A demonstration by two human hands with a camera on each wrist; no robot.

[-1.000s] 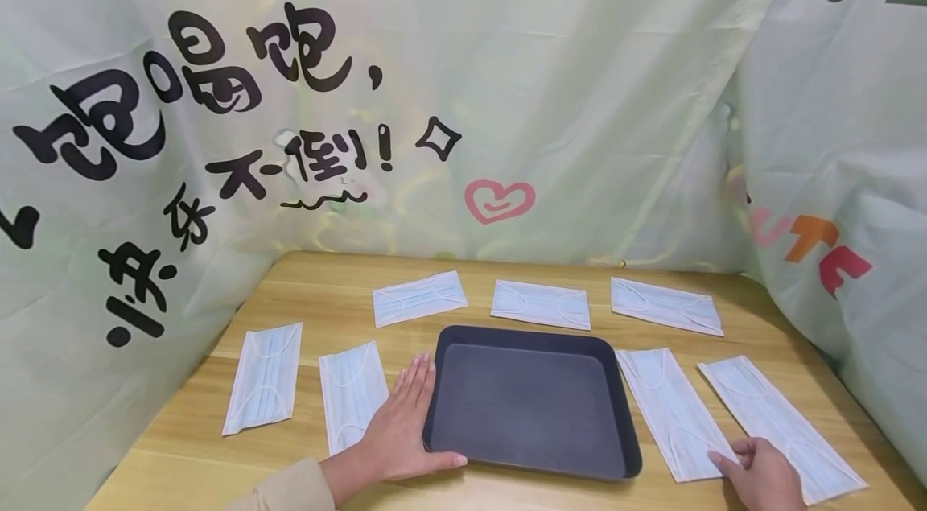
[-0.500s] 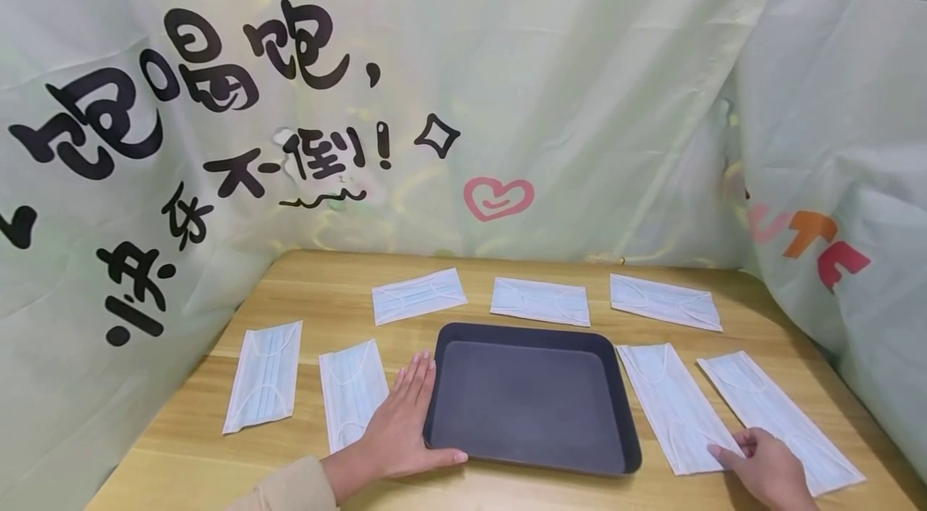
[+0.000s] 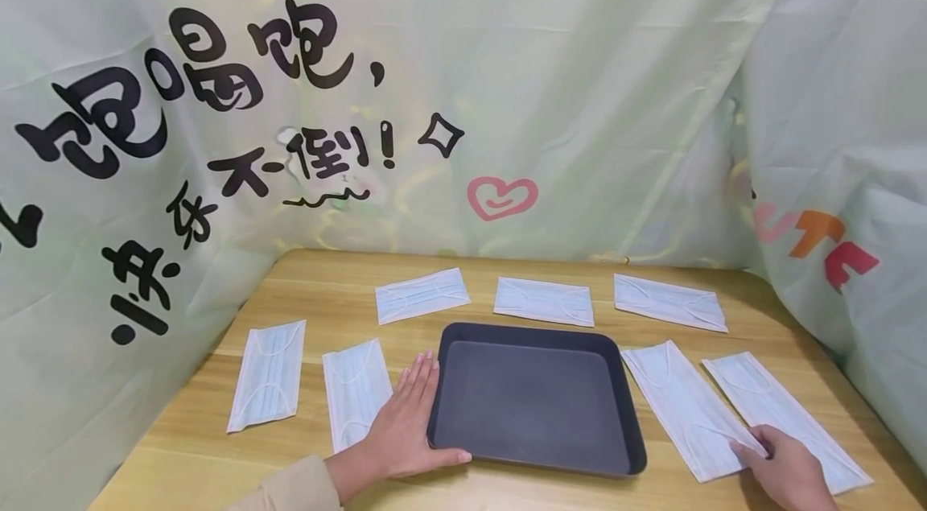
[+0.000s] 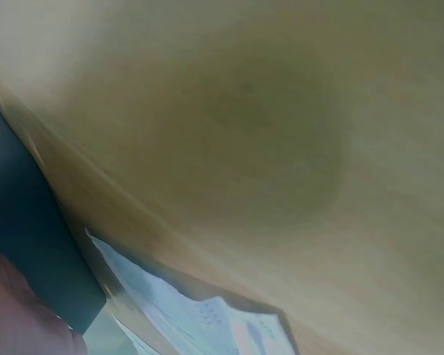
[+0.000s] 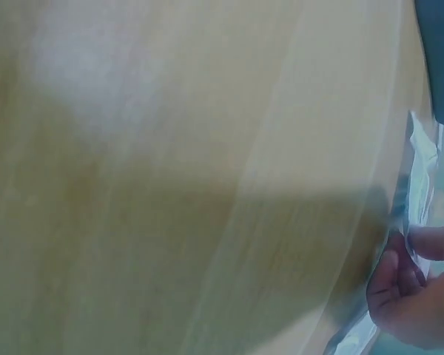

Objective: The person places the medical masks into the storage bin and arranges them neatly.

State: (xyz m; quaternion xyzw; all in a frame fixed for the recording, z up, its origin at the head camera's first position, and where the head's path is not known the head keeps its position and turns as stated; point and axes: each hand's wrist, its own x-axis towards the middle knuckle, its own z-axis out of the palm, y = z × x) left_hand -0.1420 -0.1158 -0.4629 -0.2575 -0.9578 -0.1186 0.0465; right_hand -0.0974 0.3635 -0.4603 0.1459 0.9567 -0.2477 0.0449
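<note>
My left hand [image 3: 405, 426] lies with straight fingers along the left side of a dark rectangular tray [image 3: 536, 406], its thumb by the near left corner. To the right of the tray, my right hand [image 3: 791, 469] pinches the near right edge of a light blue face mask [image 3: 677, 406] between thumb and fingers. In the right wrist view the held mask [image 5: 420, 174] rises in a fold beside the thumb. Another face mask [image 3: 771, 406] lies flat just right of it, partly behind the right hand. A third mask [image 3: 356, 390] lies left of my left hand, which overlaps its near end.
Along the back of the wooden table [image 3: 319, 278] lie a left mask [image 3: 422, 296], a middle mask [image 3: 544, 302] and a right mask [image 3: 669, 302]. One more mask [image 3: 268, 374] lies at the far left. A printed cloth [image 3: 579, 92] hangs behind the table.
My right hand has shifted a little to the right, and the near end of the pinched mask has swung right with it. The left hand and the tray stay in place.
</note>
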